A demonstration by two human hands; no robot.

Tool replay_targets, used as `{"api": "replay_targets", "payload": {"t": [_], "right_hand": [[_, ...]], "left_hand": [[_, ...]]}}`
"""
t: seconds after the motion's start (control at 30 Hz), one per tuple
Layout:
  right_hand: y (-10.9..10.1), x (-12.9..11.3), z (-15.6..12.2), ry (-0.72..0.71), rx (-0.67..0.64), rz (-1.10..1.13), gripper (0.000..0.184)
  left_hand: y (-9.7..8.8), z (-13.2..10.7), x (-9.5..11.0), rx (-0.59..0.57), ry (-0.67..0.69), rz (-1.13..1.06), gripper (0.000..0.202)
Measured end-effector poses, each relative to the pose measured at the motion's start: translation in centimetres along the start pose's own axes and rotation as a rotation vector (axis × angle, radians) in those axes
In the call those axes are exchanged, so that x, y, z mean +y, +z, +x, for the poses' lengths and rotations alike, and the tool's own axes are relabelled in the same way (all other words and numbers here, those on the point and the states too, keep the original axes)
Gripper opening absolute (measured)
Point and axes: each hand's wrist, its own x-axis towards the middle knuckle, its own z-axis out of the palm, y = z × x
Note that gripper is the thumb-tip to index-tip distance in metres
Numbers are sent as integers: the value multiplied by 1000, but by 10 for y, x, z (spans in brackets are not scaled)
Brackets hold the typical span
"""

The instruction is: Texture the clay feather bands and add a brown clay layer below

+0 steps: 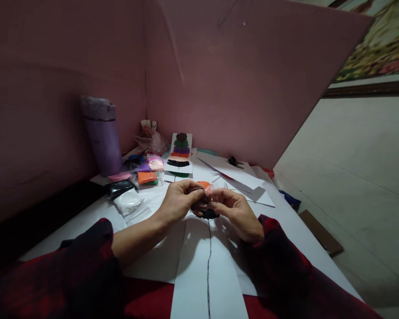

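My left hand (179, 199) and my right hand (234, 210) meet over the middle of the white sheets (209, 266), fingers pinched together on a small clear packet of orange bits (204, 185). Just under the fingers lies a dark round patch (209, 215) on the paper, with a thin black line (208, 257) running from it toward me. Both forearms wear dark red and black sleeves.
A purple tumbler (101, 135) stands at the back left. Beside it lie several small bags of coloured bits (148, 170) and a card with stacked colour bands (180, 153). Folded white paper (239, 177) and a black clip (233, 161) lie to the right. Pink panels wall the desk.
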Motion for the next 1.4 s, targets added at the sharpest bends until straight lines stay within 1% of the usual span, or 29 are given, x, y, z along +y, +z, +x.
{"api": "replay_targets", "payload": {"t": [0.17, 0.27, 0.4, 0.57, 0.73, 0.83, 0.93, 1.07, 1.13, 1.2, 1.3, 1.4], "right_hand": [[-5, -1, 1, -5, 66, -57, 27], [-6, -4, 1, -18, 58, -66, 24], [-5, -3, 1, -19, 36, -79, 27], [-4, 0, 0, -29, 48, -92, 23], [-3, -2, 0, -21, 36, -85, 25], [-3, -5, -1, -23, 57, -92, 24], [-4, -6, -1, 19, 55, -22, 24], [-4, -3, -1, 95, -3, 110, 28], [-5, -2, -1, 122, -25, 141, 30], [-4, -1, -2, 139, -27, 114, 29], [-3, -2, -2, 122, 16, 39, 26], [-2, -3, -2, 102, 38, 25, 33]], "left_hand": [[-1, 1, 1, 34, -5, -21, 26], [-1, 2, 1, 33, 11, -15, 25], [-1, 2, 0, 30, 12, -1, 19], [0, 1, -1, 41, 3, 3, 13], [-1, 2, -1, 47, -9, -10, 18], [-2, 2, -1, 47, 6, -25, 23], [-2, 1, -2, 39, -6, -30, 26], [-2, 1, -3, 21, -21, -29, 28], [-2, 2, -3, 21, -18, -31, 29], [-2, 2, -3, 22, -20, -27, 28], [-3, 2, -3, 24, -32, -16, 27], [-3, 3, -2, 30, -39, -9, 28]]}}
